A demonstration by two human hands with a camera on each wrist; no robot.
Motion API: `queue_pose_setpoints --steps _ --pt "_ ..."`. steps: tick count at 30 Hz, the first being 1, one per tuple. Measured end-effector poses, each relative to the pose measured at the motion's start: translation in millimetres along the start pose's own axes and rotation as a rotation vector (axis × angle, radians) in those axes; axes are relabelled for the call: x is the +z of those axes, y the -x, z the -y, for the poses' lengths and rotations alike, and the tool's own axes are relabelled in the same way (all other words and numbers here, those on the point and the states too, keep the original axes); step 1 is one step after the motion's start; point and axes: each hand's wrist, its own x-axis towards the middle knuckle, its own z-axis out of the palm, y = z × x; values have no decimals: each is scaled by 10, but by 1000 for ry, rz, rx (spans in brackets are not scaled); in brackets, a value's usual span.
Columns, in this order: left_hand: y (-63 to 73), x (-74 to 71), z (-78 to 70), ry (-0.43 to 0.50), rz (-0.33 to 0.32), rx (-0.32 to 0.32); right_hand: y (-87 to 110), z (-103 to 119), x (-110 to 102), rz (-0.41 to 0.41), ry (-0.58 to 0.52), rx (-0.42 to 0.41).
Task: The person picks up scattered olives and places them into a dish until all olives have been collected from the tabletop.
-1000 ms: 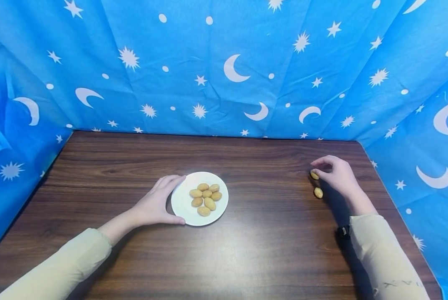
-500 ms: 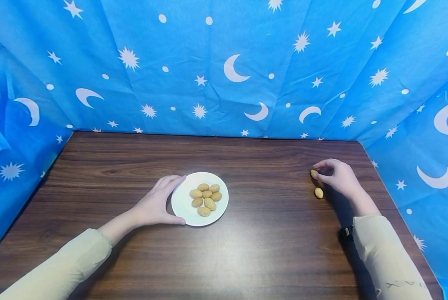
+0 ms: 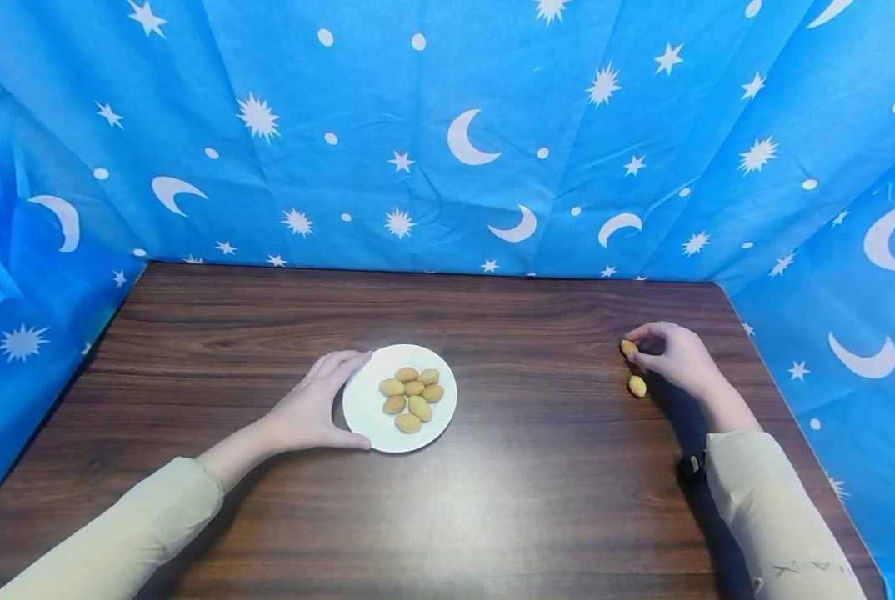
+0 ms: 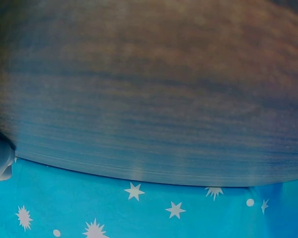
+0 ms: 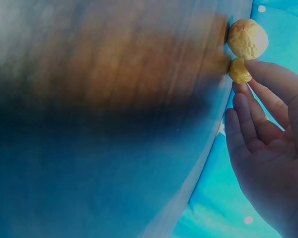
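Note:
In the head view my left hand (image 3: pixel 314 411) holds the white plate (image 3: pixel 444 423) by its left rim, thumb at the near side and fingers at the far side. Several wrinkled, yellow-brown oval nuts (image 3: pixel 407 423) lie grouped on that plate. Over at the right, my right hand (image 3: pixel 677 357) pinches one such nut (image 3: pixel 628 348) between thumb and fingers, at the table surface. A second loose nut (image 3: pixel 637 386) lies just nearer the person. The right wrist view shows the pinched nut (image 5: pixel 240 71) partly covered by the thumb, with the loose nut (image 5: pixel 248 39) beside it.
The dark wood-grain table (image 3: pixel 522 500) ends at a blue cloth (image 3: pixel 387 100) with white moons and stars, hanging behind and at both sides. A black strap-like item (image 3: pixel 691 466) shows under the right sleeve. Only table, cloth and a sliver of hand appear in the left wrist view.
My right hand has shifted slightly right and toward me, and its fingers now close on the far nut. The left hand and plate stay in place.

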Motion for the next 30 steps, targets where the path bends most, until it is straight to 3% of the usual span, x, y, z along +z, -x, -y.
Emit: queue_pose_setpoints --steps 19,30 --pt "-22 -33 -47 14 11 -25 -97 -5 -20 16 -2 -9" --pt "-43 -24 -29 13 11 -24 -156 102 -28 3 -25 -48"
